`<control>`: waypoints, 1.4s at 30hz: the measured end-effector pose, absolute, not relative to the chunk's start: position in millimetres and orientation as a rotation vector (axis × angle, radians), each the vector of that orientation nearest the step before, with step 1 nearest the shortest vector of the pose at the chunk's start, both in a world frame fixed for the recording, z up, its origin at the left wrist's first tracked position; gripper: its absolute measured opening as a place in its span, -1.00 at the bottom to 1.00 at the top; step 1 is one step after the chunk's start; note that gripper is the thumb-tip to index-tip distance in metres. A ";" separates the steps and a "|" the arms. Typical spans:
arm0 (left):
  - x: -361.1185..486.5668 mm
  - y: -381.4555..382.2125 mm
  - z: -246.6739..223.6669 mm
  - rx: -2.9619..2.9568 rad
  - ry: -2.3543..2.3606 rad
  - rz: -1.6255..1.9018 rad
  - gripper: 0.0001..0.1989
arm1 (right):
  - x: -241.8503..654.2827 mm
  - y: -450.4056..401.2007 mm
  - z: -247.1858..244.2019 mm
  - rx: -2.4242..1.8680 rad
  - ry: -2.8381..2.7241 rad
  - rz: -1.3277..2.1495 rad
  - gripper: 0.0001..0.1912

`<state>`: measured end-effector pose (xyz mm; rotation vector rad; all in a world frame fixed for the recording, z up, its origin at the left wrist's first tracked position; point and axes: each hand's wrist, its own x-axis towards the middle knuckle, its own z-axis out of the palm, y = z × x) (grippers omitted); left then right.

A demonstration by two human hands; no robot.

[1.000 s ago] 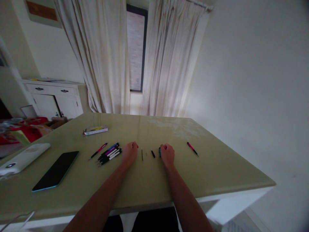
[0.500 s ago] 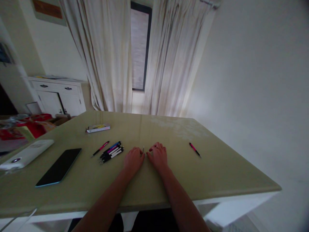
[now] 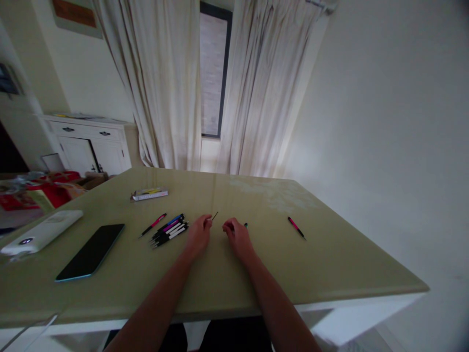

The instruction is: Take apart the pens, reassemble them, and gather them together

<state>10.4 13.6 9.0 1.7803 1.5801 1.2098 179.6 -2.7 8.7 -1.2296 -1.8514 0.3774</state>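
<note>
Pinched in my left hand (image 3: 199,235) is a thin dark stick (image 3: 215,215), its tip pointing up and right. My right hand (image 3: 238,238) is closed a short way to the right, around a small object mostly hidden by the fingers; a dark greenish end (image 3: 246,225) shows beside the knuckles. Left of my left hand lies a group of several pens (image 3: 169,231) with white, blue and purple barrels. A red and black pen (image 3: 153,225) lies beside that group. Another pink and black pen (image 3: 296,228) lies alone on the right.
The greenish table (image 3: 256,195) carries a black phone (image 3: 91,252) and a white device (image 3: 44,232) on the left. Farther back sits a small box (image 3: 150,194). A white cabinet (image 3: 88,146) and red packages (image 3: 54,190) stand beyond the left edge.
My hands have moved slightly apart, my left one tilting up. More of the thin dark stick shows, and a greenish end has come into view by my right hand.
</note>
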 end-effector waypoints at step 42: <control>19.2 7.8 15.9 1.364 1.016 1.215 -0.59 | 181.8 -7.5 21.7 -1.063 -1.656 0.546 -0.78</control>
